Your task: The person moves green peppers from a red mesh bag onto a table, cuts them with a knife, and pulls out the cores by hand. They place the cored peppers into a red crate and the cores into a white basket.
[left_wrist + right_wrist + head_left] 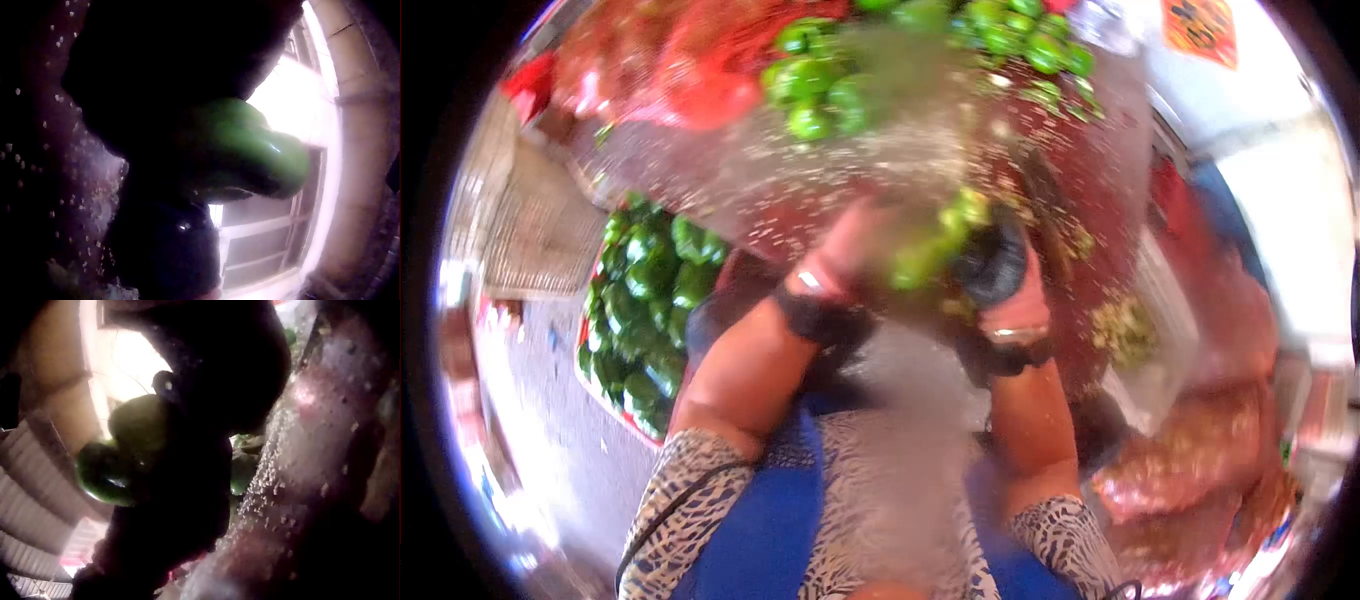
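Peppers (640, 285) fill crate (635, 430); right grip (1005, 265) holds pepper (134, 428).

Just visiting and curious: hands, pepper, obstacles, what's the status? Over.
Right hand grips green pepper. Left hand close by, grip blurred. Pale bits scattered across tabletop; nothing visibly blocking.

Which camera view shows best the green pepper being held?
The left wrist view: the green pepper appears large, its glossy side lit. The head view shows it blurred; the right wrist view, smaller and darker.
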`<state>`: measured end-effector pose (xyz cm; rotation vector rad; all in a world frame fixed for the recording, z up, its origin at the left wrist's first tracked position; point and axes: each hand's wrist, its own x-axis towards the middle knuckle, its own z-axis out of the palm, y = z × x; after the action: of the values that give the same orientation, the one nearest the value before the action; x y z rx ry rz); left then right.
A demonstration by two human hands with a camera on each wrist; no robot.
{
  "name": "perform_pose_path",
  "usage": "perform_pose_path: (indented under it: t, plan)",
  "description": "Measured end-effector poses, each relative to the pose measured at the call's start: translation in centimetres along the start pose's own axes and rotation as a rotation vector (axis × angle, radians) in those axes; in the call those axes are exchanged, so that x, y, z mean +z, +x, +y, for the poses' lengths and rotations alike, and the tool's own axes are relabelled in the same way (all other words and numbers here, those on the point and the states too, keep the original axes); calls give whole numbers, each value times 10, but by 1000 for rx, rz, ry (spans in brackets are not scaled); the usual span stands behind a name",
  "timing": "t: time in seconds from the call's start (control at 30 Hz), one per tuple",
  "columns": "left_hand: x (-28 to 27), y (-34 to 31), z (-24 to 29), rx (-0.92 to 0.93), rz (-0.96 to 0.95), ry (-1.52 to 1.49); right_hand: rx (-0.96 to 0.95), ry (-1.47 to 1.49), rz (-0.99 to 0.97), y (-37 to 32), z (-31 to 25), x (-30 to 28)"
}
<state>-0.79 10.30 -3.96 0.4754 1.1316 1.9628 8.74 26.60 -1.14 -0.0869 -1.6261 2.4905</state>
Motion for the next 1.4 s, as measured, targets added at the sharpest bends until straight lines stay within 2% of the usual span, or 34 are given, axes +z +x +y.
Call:
perform_pose_path:
  t: [0.03, 0.07, 0.1, 0.13, 0.17, 0.2, 0.23, 0.27, 0.3, 0.33, 0.37, 0.4, 0.43, 0.47, 0.5, 0.57, 0.6, 0.63, 0.67, 0.7, 0.73, 0.83, 0.9, 0.93, 1.0, 1.07, 1.1, 1.2, 1.23, 1.33, 1.4]
  plan:
    - [4, -2, 8, -39, 5, -87, -192, -443, -8, -14, -9, -5]
    - [11, -5, 16, -60, 20, -139, -391, -1126, 124, -28, -18, -11]
    - [24, -10, 26, -57, 131, -4, -551, -1569, 335, -42, -27, -17]
    - [9, -9, 16, 124, 108, 431, -457, -1046, 394, -50, -47, -8]
    - [24, -13, 31, 46, 134, 143, -340, -770, 463, -56, -73, 2]
    - [26, -12, 29, 40, 149, 67, -254, -478, 556, -61, -98, 12]
    - [24, -12, 27, 33, 171, -11, -120, -437, 689, -75, -117, 6]
    - [17, -11, 25, 192, 104, 415, -305, -598, 731, -89, -125, -9]
    - [10, -10, 23, 381, 111, 827, -372, -962, 819, -97, -132, -42]
    - [1, -8, 18, 298, 129, 708, -344, -1362, 903, -107, -145, -69]
    - [-5, -6, 12, 221, 152, 590, -45, -1714, 1116, -119, -159, -77]
    - [-7, 0, 8, 305, 167, 731, -133, -1652, 1230, -130, -159, -93]
    - [5, 0, 12, 181, 194, 444, -231, -1582, 1337, -141, -160, -109]
    - [18, 0, 17, 78, 255, 149, -268, -1279, 1218, -138, -161, -99]
    - [28, 0, 20, 90, 267, 90, -284, -980, 1098, -136, -156, -87]
    - [25, 7, 11, 65, 276, 100, -84, -941, 889, -119, -130, -49]
    - [41, 4, 21, 31, 195, 96, -38, -908, 671, -109, -125, -15]
    - [37, 8, 10, 222, 93, 420, 86, -727, 491, -100, -107, -2]
    - [33, 11, -1, 446, 49, 722, -65, -887, 395, -90, -75, -2]
    - [43, 9, 1, 465, 9, 751, -216, -1032, 280, -80, -40, -6]
    - [52, 6, 2, 485, -32, 779, -149, -891, 265, -68, -18, -5]
    - [46, 3, 13, 582, -95, 1002, 80, -600, 326, -56, 3, 3]
    - [53, -7, 36, 558, -27, 1227, 249, -172, 315, -66, -37, 28]
    - [55, -11, 37, 526, -40, 1118, 369, -67, 390, -66, -54, 41]
    - [50, -10, 32, 540, -78, 891, 113, -300, 432, -78, -23, 6]
    - [35, -10, 15, 549, -131, 643, -177, -1054, 319, -80, -33, 14]
    - [35, -10, -5, 506, -161, 502, -219, -1271, 293, -77, -38, 21]
    - [39, -16, -33, 523, -102, 371, -17, -1685, 282, -50, -54, 52]
    - [45, -27, -6, 964, 50, 555, 59, -1791, 266, -48, -56, 66]
    - [42, -22, 6, 845, 41, 341, 149, -1931, 240, -44, -47, 45]
    - [33, -21, 15, 1034, 68, 519, 184, -1975, 220, -44, -39, 40]
